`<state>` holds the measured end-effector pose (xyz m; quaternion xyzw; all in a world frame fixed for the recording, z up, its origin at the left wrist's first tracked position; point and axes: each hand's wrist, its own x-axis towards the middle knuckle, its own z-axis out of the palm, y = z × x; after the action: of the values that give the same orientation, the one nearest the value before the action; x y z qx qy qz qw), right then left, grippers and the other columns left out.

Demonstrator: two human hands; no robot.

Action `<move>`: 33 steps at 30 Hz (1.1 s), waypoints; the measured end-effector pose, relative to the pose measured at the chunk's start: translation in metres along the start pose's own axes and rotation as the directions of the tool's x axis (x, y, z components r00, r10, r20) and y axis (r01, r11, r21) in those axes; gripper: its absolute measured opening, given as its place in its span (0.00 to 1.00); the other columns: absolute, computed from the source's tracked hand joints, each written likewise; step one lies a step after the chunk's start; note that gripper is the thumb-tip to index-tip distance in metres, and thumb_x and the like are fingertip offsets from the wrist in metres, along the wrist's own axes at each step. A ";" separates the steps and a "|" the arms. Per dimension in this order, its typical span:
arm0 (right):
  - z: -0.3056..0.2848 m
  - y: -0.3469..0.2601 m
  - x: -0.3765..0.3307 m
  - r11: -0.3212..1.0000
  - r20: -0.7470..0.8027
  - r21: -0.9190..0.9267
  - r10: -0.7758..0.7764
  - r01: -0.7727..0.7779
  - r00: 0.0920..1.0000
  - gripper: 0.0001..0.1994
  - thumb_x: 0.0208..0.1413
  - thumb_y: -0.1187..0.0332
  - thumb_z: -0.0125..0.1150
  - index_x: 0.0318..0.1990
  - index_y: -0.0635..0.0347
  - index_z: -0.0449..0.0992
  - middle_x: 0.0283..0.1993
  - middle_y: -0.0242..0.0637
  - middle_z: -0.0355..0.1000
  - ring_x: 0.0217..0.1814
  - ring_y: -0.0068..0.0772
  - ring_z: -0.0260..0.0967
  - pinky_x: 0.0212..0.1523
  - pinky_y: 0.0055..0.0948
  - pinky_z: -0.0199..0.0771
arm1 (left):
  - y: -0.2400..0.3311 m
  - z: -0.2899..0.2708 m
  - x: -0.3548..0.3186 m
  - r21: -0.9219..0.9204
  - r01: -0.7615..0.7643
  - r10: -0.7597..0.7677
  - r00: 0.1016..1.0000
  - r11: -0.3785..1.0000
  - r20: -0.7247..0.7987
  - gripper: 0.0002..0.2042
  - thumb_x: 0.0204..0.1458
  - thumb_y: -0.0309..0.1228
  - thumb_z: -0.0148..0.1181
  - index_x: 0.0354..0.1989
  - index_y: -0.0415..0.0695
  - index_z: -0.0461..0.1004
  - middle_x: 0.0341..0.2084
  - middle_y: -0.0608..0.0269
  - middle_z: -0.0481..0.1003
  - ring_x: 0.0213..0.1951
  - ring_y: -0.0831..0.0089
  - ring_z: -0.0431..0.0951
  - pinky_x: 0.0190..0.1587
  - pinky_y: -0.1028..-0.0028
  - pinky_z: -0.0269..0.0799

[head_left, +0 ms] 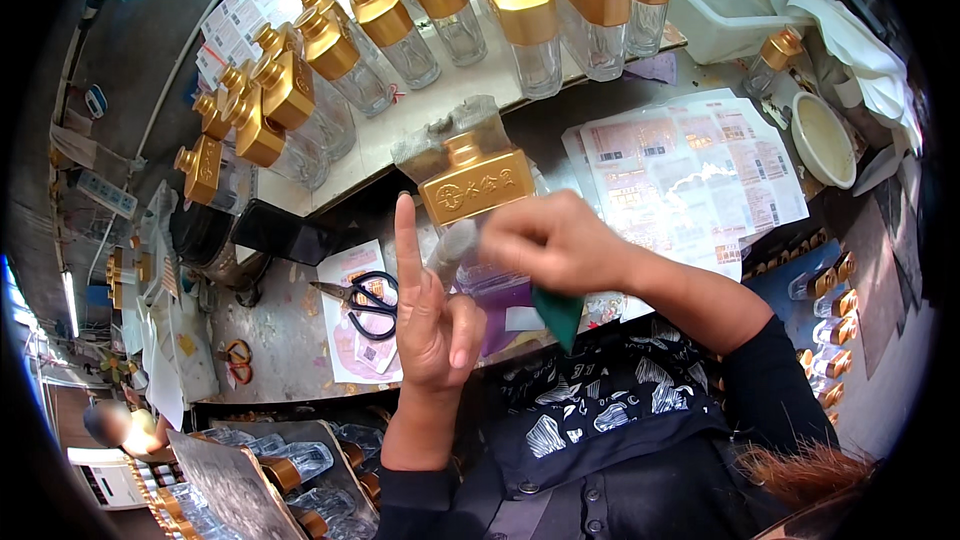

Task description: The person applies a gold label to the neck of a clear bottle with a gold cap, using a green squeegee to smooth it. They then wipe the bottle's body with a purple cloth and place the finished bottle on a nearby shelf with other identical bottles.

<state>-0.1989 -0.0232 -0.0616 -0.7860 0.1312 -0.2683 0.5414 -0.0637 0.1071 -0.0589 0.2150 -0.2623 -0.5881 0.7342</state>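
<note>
A bottle with an embossed gold shoulder and neck (475, 180) is in front of my hands, against a grey, worn block (450, 135). My left hand (432, 325) is to its lower left, index finger stretched upward and the other fingers loosely bent; nothing shows in it. My right hand (560, 245), blurred by motion, has its fingers curled at the bottle's lower edge. What they hold, if anything, is hidden. Between my hands is a blurred grey, rounded thing (456, 246). A green piece (558, 318), perhaps cloth, shows below my right wrist.
Several gold-topped glass bottles (520, 15) stand on a raised board. Dark-handled scissors (365, 302) lie on paper at left. Printed sheets (690, 165) cover the right side, near a white bowl (823, 140) and plastic tub (725, 5). More bottles (300, 460) lie below the table edge.
</note>
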 end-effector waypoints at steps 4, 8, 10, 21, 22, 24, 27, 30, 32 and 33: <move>0.002 0.014 0.006 0.870 0.190 0.466 0.079 -0.161 0.979 0.12 0.59 0.66 0.56 0.45 0.63 0.74 0.37 0.31 0.74 0.40 0.16 0.68 0.43 0.23 0.69 | -0.003 0.002 -0.002 -0.149 0.056 -0.061 0.998 0.987 -0.027 0.29 0.66 0.28 0.33 0.71 0.61 0.30 0.62 0.49 0.61 0.11 0.86 0.66 0.10 0.86 0.57; 0.005 0.015 0.006 0.859 0.214 0.482 0.079 -0.175 0.974 0.11 0.59 0.65 0.57 0.41 0.65 0.74 0.36 0.30 0.74 0.41 0.17 0.67 0.44 0.23 0.67 | -0.002 0.011 -0.003 -0.372 0.090 -0.078 0.996 0.924 0.049 0.29 0.66 0.31 0.35 0.71 0.63 0.29 0.65 0.49 0.56 0.13 0.81 0.71 0.11 0.85 0.62; 0.008 0.016 0.008 0.892 0.221 0.415 0.093 -0.179 0.971 0.10 0.57 0.66 0.58 0.40 0.64 0.74 0.35 0.31 0.74 0.39 0.20 0.69 0.42 0.24 0.69 | -0.004 0.024 -0.001 -0.465 0.076 -0.064 0.997 0.882 0.041 0.30 0.66 0.33 0.35 0.70 0.64 0.29 0.66 0.49 0.54 0.13 0.79 0.71 0.11 0.85 0.64; 0.008 0.003 0.001 0.867 -0.093 -0.386 -0.377 0.316 0.922 0.28 0.47 0.77 0.61 0.59 0.48 0.70 0.25 0.32 0.69 0.20 0.33 0.68 0.20 0.30 0.70 | -0.003 0.016 0.001 0.705 0.057 0.032 0.993 0.707 -0.112 0.58 0.38 0.76 0.41 0.67 0.60 0.14 0.64 0.45 0.53 0.25 0.69 0.78 0.23 0.78 0.72; 0.011 0.004 0.001 0.864 -0.051 -0.376 -0.381 0.336 0.923 0.28 0.47 0.77 0.61 0.59 0.48 0.70 0.24 0.31 0.69 0.19 0.33 0.68 0.20 0.30 0.70 | -0.004 0.015 0.000 0.695 0.047 0.040 0.993 0.718 -0.109 0.58 0.39 0.76 0.41 0.67 0.60 0.13 0.64 0.45 0.53 0.25 0.69 0.78 0.24 0.78 0.73; 0.009 0.004 0.000 0.892 0.019 -0.267 -0.373 0.365 0.927 0.26 0.48 0.76 0.59 0.58 0.47 0.71 0.24 0.31 0.68 0.21 0.33 0.69 0.21 0.31 0.71 | -0.010 0.002 0.002 0.737 -0.055 0.153 0.986 0.674 -0.067 0.54 0.42 0.74 0.40 0.70 0.58 0.21 0.64 0.42 0.55 0.21 0.66 0.78 0.21 0.76 0.75; 0.005 0.022 -0.003 0.917 -0.140 -0.106 -0.397 0.385 0.907 0.21 0.50 0.73 0.59 0.54 0.49 0.72 0.26 0.34 0.69 0.25 0.34 0.72 0.26 0.30 0.73 | 0.000 0.005 0.016 0.807 -0.098 0.231 0.972 0.583 -0.049 0.51 0.48 0.70 0.44 0.71 0.48 0.33 0.60 0.43 0.62 0.28 0.69 0.79 0.28 0.80 0.73; -0.017 0.021 -0.002 0.983 -0.406 0.030 0.177 -0.181 0.896 0.19 0.51 0.65 0.64 0.51 0.58 0.72 0.30 0.37 0.73 0.29 0.31 0.72 0.32 0.26 0.71 | 0.035 -0.023 0.036 0.959 -0.269 0.437 0.876 0.090 0.205 0.22 0.64 0.33 0.44 0.63 0.35 0.59 0.51 0.48 0.72 0.43 0.71 0.76 0.49 0.76 0.68; -0.027 0.042 -0.001 0.958 -0.327 -0.055 0.248 -0.280 0.912 0.24 0.49 0.59 0.67 0.51 0.61 0.71 0.31 0.38 0.73 0.31 0.31 0.71 0.35 0.27 0.70 | 0.050 -0.040 0.060 0.910 -0.391 0.357 0.837 -0.142 0.415 0.17 0.59 0.27 0.50 0.55 0.35 0.70 0.44 0.51 0.76 0.44 0.65 0.75 0.51 0.72 0.64; -0.029 0.052 -0.002 0.938 -0.297 -0.101 0.289 -0.331 0.910 0.27 0.48 0.56 0.68 0.51 0.62 0.71 0.31 0.38 0.72 0.32 0.32 0.71 0.36 0.27 0.70 | 0.055 -0.038 0.071 0.859 -0.406 0.255 0.835 -0.312 0.487 0.16 0.59 0.28 0.51 0.53 0.34 0.72 0.44 0.54 0.76 0.52 0.62 0.72 0.56 0.68 0.59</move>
<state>-0.2124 -0.0642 -0.1025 -0.7477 0.3490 -0.2757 0.4931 0.0142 0.0505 -0.0445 0.5796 -0.6968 0.0522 0.4193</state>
